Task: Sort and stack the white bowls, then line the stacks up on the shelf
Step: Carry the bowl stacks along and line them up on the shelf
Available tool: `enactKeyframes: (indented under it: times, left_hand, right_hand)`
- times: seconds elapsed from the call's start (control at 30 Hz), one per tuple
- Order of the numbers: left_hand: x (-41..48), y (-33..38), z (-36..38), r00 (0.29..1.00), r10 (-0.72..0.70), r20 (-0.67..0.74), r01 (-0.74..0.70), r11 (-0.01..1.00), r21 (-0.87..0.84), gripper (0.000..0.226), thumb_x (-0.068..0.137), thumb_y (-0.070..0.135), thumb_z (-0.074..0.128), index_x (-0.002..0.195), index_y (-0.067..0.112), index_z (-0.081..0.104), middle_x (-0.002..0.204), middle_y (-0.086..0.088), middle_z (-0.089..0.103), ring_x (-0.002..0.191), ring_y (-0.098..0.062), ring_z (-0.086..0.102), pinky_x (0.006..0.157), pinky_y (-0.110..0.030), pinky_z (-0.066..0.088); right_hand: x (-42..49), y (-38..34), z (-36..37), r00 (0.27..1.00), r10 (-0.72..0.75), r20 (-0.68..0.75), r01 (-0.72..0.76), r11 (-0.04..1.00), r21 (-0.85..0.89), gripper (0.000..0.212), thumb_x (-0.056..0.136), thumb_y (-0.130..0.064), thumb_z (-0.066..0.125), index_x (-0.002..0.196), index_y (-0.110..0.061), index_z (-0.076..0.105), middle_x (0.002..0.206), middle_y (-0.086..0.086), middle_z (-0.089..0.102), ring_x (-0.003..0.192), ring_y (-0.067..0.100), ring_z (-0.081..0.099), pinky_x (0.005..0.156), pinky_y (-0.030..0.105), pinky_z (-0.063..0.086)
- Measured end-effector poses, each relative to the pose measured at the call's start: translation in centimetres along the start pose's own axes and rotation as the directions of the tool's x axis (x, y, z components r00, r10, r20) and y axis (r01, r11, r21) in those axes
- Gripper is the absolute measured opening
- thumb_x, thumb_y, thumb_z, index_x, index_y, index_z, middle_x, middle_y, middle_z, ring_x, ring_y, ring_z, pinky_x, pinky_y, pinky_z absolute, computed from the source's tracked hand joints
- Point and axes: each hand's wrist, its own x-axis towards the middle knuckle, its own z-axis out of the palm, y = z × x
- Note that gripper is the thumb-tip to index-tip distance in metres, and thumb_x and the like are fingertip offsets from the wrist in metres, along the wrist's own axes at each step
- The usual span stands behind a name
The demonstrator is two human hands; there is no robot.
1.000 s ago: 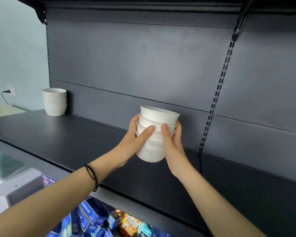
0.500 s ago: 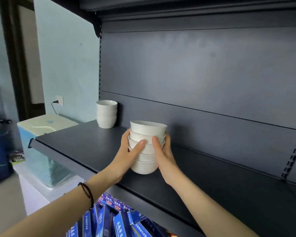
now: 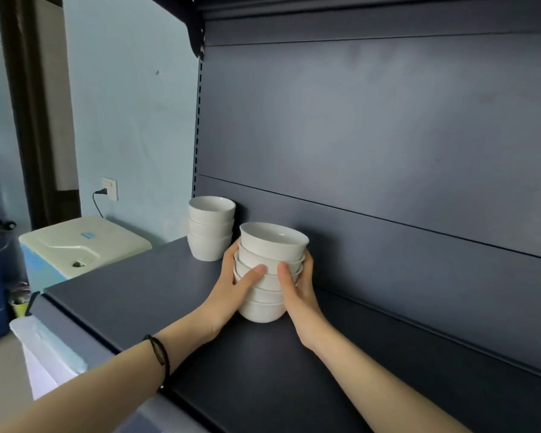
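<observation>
Head view. The shelf point(image 3: 138, 295) is a dark grey flat surface that runs from the lower right of the frame to its left end at centre left. It is backed by a grey back panel point(image 3: 388, 120) made of horizontal sections. Beyond the shelf end, a pale blue wall point(image 3: 132, 120) fills the upper left and carries a socket point(image 3: 110, 189) with a cable plugged in. A cream-lidded appliance point(image 3: 85, 242) stands below it, and a dark door frame point(image 3: 28, 120) is at the far left.

A rear stack point(image 3: 211, 228) of three white bowls stands at the left end of the shelf, against the back panel. The held stack point(image 3: 270, 245) of nested white bowls sits at frame centre, just beside the rear stack and to its right. Its base is at the shelf surface (contact cannot be confirmed).

The left hand point(image 3: 231, 292) and right hand point(image 3: 297, 295) clasp the held stack from opposite sides. The fingers wrap behind it and both thumbs press on its front. A black band point(image 3: 160, 354) circles the left wrist.

Compared with 0.5 s ago, the held stack is lower and further back, much closer to the rear stack. The blue boxes under the shelf are no longer in frame. The grasp is unchanged.
</observation>
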Motion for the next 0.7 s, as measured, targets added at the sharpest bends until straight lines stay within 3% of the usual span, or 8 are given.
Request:
enactKeyframes:
  times: [0.07,0.2,0.37,0.43,0.5,0.6,0.7]
  left_hand:
    - [2.0,-0.4,-1.4,0.999,-0.034,0.024,0.033,0.999,0.022,0.081,0.075,0.057,0.068,0.141,0.048,0.023,0.138,0.03,0.041,0.11,0.027,0.045,0.077,0.002,0.042]
    - [5.8,-1.1,-2.9,0.998,-0.015,0.065,0.011,0.998,0.064,0.074,0.085,0.051,0.066,0.144,0.039,0.024,0.14,0.027,0.041,0.108,0.03,0.045,0.08,0.004,0.04]
    - [8.5,-2.5,-2.8,0.994,0.018,0.104,-0.029,0.995,0.098,0.08,0.084,0.051,0.061,0.15,0.036,0.02,0.145,0.028,0.039,0.126,0.02,0.04,0.09,0.001,0.037]
    - [8.8,-2.8,-2.3,0.996,0.042,0.08,-0.05,0.994,0.094,0.072,0.089,0.046,0.06,0.149,0.035,0.022,0.144,0.029,0.038,0.126,0.021,0.038,0.092,0.002,0.035]
    - [8.7,-2.9,-1.8,0.997,0.082,0.006,-0.083,0.991,0.105,0.066,0.089,0.048,0.062,0.144,0.036,0.026,0.141,0.031,0.039,0.124,0.023,0.037,0.093,0.002,0.033]
    - [8.1,-3.6,-1.9,0.989,0.122,-0.084,-0.11,0.984,0.141,0.068,0.079,0.06,0.062,0.137,0.035,0.036,0.132,0.026,0.051,0.125,0.009,0.047,0.101,-0.013,0.039]
    - [7.7,-3.9,-2.5,0.981,0.158,-0.11,-0.13,0.965,0.227,0.058,0.078,0.063,0.058,0.127,0.037,0.041,0.116,0.024,0.057,0.113,-0.003,0.056,0.094,-0.021,0.044]
  right_hand:
    - [1.9,0.8,0.4,1.0,0.0,0.007,0.0,1.0,-0.002,0.07,0.08,-0.045,0.06,0.14,-0.042,0.025,0.131,-0.022,0.052,0.108,-0.013,0.057,0.079,0.01,0.05]
    - [5.4,2.2,0.8,1.0,-0.016,-0.007,0.016,1.0,-0.016,0.068,0.084,-0.042,0.063,0.139,-0.046,0.023,0.131,-0.026,0.049,0.108,-0.017,0.055,0.081,0.009,0.049]
    - [7.9,3.4,-0.1,0.999,-0.013,-0.051,0.013,1.0,-0.007,0.06,0.092,-0.034,0.06,0.136,-0.048,0.022,0.126,-0.031,0.047,0.1,-0.024,0.054,0.076,0.005,0.047]
    - [8.3,3.8,-0.3,0.998,-0.022,-0.066,0.021,1.0,-0.019,0.064,0.087,-0.043,0.065,0.136,-0.049,0.024,0.13,-0.029,0.048,0.107,-0.02,0.054,0.08,0.007,0.048]
    - [8.3,4.2,-0.3,0.995,-0.044,-0.094,0.039,0.998,-0.053,0.072,0.076,-0.059,0.066,0.136,-0.053,0.027,0.138,-0.024,0.048,0.12,-0.009,0.052,0.094,0.018,0.049]
    - [8.2,4.8,0.0,0.983,-0.086,-0.159,0.069,0.992,-0.108,0.084,0.064,-0.081,0.062,0.136,-0.056,0.028,0.147,-0.016,0.041,0.132,0.003,0.044,0.11,0.037,0.042]
    - [8.1,4.9,0.4,0.971,-0.116,-0.207,0.084,0.984,-0.155,0.081,0.064,-0.082,0.058,0.134,-0.057,0.026,0.148,-0.011,0.038,0.132,0.002,0.042,0.108,0.032,0.041]
